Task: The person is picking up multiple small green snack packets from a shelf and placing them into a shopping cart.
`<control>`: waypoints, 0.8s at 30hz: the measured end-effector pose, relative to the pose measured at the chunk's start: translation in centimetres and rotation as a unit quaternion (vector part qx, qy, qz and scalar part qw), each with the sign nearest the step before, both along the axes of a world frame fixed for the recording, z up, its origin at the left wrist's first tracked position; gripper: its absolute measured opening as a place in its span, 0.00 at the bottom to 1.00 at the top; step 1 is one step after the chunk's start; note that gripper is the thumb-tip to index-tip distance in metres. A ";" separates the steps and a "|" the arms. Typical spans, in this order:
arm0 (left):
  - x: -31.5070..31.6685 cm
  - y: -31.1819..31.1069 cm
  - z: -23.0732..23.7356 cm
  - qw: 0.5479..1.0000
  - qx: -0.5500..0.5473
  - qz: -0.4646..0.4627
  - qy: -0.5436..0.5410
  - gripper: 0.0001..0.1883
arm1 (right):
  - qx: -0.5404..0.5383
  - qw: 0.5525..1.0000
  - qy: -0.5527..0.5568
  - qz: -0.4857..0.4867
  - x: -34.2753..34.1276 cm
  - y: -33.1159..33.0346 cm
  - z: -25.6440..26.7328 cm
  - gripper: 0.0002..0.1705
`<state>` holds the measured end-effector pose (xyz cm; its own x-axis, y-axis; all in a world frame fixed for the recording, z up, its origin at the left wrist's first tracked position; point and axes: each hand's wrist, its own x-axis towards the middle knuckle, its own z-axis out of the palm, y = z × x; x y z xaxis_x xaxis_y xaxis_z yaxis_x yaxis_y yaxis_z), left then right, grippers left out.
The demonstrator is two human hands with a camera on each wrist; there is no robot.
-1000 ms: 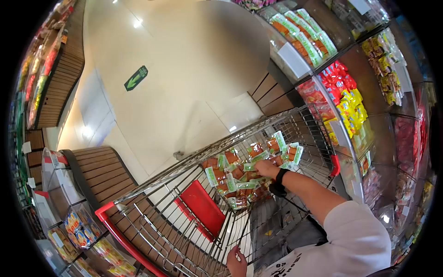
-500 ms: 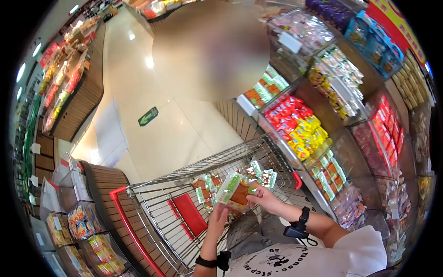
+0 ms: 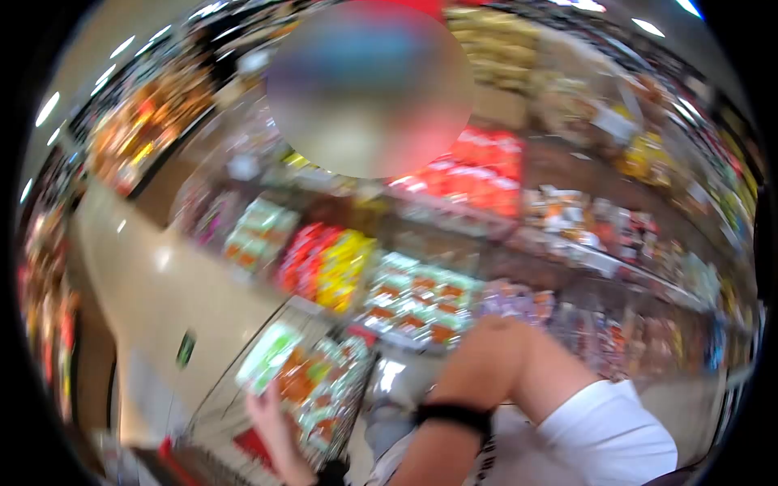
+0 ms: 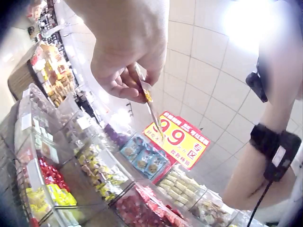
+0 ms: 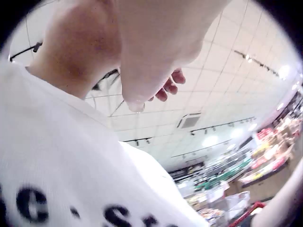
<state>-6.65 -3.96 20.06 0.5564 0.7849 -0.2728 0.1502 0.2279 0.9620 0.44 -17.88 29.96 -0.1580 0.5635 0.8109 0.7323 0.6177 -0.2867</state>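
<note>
Packet up over the shopping cart

From here I see the left hand raised, fingers pinching the packet's edge; the right arm bends sharply, right hand lifted, fingers loosely curled. The packet looks flat, green-and-white, blurred

Just below and right of the left fingers, a red-and-yellow sign is showing "9 9" and "专区", its smaller characters blurring. Below the right fingers, a white shirt is displaying "e · St".
</note>
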 end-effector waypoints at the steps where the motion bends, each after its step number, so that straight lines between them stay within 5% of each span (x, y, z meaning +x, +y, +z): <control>1: 0.5 -0.5 -1.2 0.993 0.080 -0.017 -0.087 0.14 | 0.010 1.000 -0.008 -0.004 0.3 -1.6 0.0 0.19; 10: 1.7 -8.1 -0.7 0.986 -0.004 -0.115 -0.122 0.16 | 0.056 0.997 -0.033 -0.042 0.8 -11.5 1.0 0.12; 13: 2.4 -9.6 -0.5 0.993 -0.063 -0.087 -0.044 0.13 | 0.069 0.996 -0.038 -0.048 0.4 -13.2 1.4 0.10; 18: 4.0 -12.6 0.3 0.947 -0.085 -0.218 -0.220 0.14 | 0.102 0.980 -0.027 -0.170 0.4 -16.6 0.4 0.07; 19: 4.2 -14.2 2.1 0.979 -0.009 -0.168 -0.118 0.13 | 0.102 0.962 0.034 -0.250 1.5 -17.4 -0.2 0.07; 21: 4.7 -15.9 3.6 0.962 0.064 -0.211 -0.160 0.12 | 0.056 0.865 0.298 -0.400 4.0 -17.4 -1.7 0.14; 24: 5.0 -16.9 4.1 0.925 0.048 -0.261 -0.270 0.13 | -0.059 0.843 0.444 -0.297 5.9 -18.2 -4.2 0.14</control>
<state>-1.67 -20.87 24.20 0.9010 0.3775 0.2139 -0.2941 0.1689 0.9407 6.30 -36.05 25.76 0.8211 0.4137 0.3932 0.3660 0.1469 -0.9189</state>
